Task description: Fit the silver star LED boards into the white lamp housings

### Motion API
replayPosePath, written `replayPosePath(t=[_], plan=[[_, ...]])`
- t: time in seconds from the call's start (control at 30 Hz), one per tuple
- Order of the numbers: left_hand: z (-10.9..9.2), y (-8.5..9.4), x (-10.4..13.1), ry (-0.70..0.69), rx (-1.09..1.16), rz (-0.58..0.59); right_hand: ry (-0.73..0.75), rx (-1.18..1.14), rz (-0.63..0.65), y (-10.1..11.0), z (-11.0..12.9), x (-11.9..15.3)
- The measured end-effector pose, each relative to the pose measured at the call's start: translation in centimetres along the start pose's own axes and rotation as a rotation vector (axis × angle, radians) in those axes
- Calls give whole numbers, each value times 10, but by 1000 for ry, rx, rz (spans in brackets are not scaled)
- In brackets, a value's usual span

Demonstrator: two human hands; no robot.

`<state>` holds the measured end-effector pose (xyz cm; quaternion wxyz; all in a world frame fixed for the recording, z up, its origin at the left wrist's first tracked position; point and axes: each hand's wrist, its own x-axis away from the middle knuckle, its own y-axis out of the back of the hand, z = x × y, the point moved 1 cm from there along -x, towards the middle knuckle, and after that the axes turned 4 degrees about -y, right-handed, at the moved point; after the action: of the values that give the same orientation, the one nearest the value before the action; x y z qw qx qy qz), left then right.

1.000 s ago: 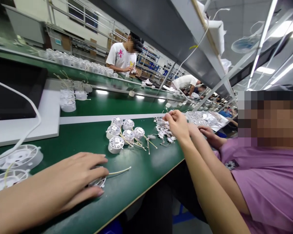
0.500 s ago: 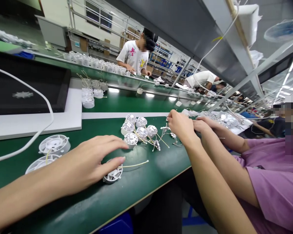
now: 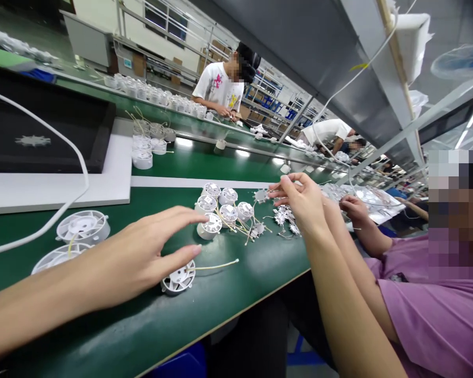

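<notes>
My left hand hovers palm down with its fingers apart, thumb above a white round fan frame that trails a pale lead. Its index fingertip is beside the nearest of several smaller-looking fan frames grouped on the green bench. Over the bench to the right, my right hand has its fingertips at the edge of a grey star-shaped piece and appears to pinch it. Another star-shaped piece lies among the leads. Several more pieces are heaped below my right hand.
Two large fan frames lie left of my forearm. A white cable crosses a black tray. At my right, a co-worker in a purple sleeve reaches over the bench. Another person works opposite, behind rows of frames.
My right hand has opened its posture and now has a star-shaped piece at its fingertips. The piece among the leads now lies flatter. The co-worker's hand has drawn back. My left hand barely moved.
</notes>
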<state>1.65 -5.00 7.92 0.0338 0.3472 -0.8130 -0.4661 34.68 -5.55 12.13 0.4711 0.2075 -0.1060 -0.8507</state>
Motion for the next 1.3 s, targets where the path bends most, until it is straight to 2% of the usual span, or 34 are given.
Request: replayPosePath(t=[0.1, 0.2, 0.27, 0.33, 0.4, 0.43, 0.5, 0.53, 0.57, 0.6, 0.67, 0.73, 0.77, 0.9, 1.07, 1.2, 1.3], plan=[[-5, -3, 2, -130, -46, -161, -49, -269, 281, -30, 32, 35], [-12, -4, 2, -292, 7, -278, -212, -527, 597, -58, 56, 66], [-16, -1, 1, -236, 200, -321, -284, -603, 682, -68, 61, 76], [-19, 6, -3, -57, 497, -296, -296, -584, 656, -72, 56, 76], [-22, 12, -8, 122, 793, -194, -234, -465, 533, -70, 46, 71], [-23, 14, -11, 182, 915, -134, -153, -378, 424, -67, 42, 69], [-22, 16, -15, 264, 1092, -44, 113, -180, 154, -60, 39, 71], [-21, 16, -16, 295, 1153, -18, 266, -90, 53, -58, 41, 74], [-20, 16, -16, 316, 1200, 7, 393, -20, 22, -57, 44, 79], [-18, 15, -16, 332, 1234, 29, 467, 18, 76, -58, 47, 84], [-16, 15, -15, 351, 1272, 45, 427, -1, 354, -62, 53, 93], [-16, 15, -13, 362, 1275, 49, 270, -74, 591, -67, 56, 97], [-16, 15, -13, 367, 1264, 49, 207, -100, 642, -68, 57, 97], [-16, 17, -14, 394, 1141, 43, 154, -111, 689, -67, 55, 94], [-15, 17, -18, 347, 949, 0, 59, -96, 739, -64, 50, 98], [-13, 21, -15, 378, 828, 73, -28, -18, 732, -66, 44, 100], [-16, 28, -8, 340, 431, 224, -81, 67, 809, -69, 38, 98]])
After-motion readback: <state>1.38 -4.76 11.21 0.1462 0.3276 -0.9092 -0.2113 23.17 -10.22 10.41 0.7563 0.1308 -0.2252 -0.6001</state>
